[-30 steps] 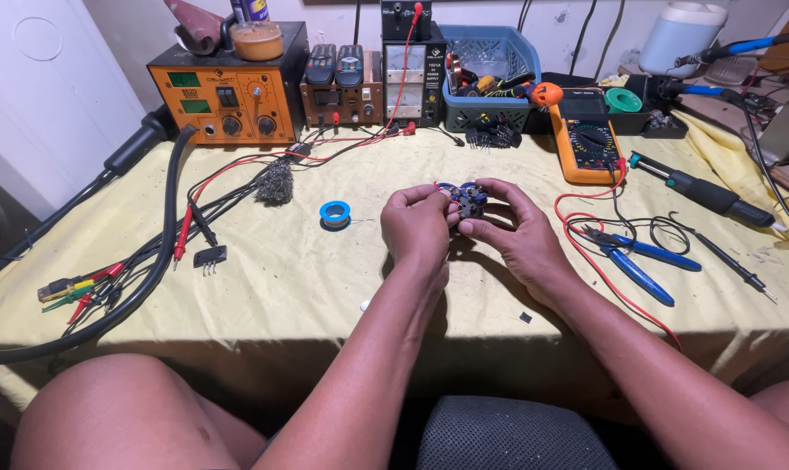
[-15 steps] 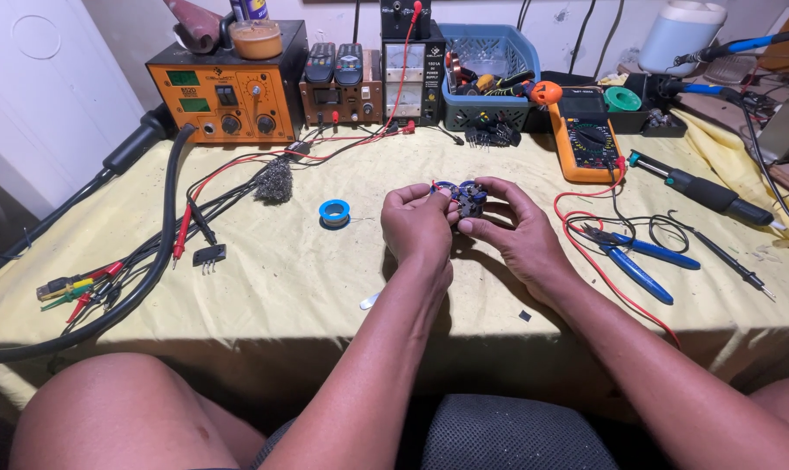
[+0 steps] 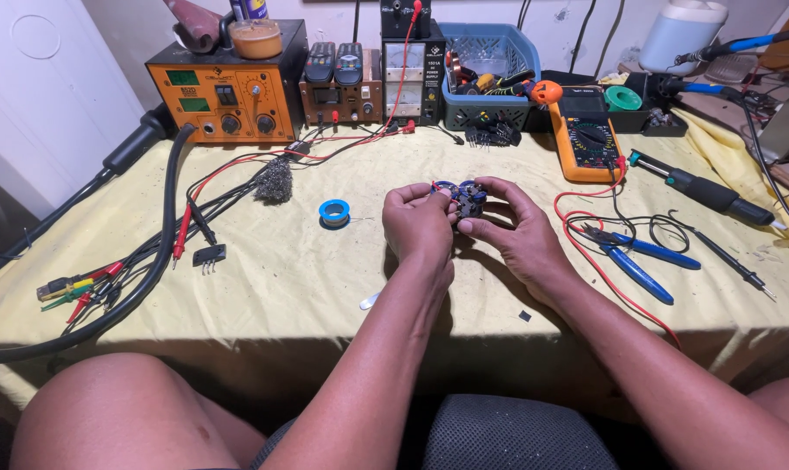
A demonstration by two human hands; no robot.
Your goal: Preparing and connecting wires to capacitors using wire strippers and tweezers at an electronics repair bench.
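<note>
Both of my hands meet over the middle of the yellow-covered table [image 3: 264, 287]. My left hand [image 3: 418, 222] and my right hand [image 3: 516, 231] together grip a small circuit board [image 3: 466, 199] with dark and blue parts and blue wires. The board sits between my fingertips, a little above the cloth. Most of it is hidden by my fingers. A small blue spool of solder [image 3: 334, 211] lies just left of my left hand.
Blue-handled pliers [image 3: 638, 261] and red and black leads [image 3: 603, 261] lie to the right, with a yellow multimeter [image 3: 590, 135] and a soldering iron [image 3: 699, 187] beyond. An orange rework station [image 3: 225, 100], a power supply [image 3: 409, 74] and a blue basket [image 3: 490, 65] line the back. Thick black cables [image 3: 151, 261] cross the left.
</note>
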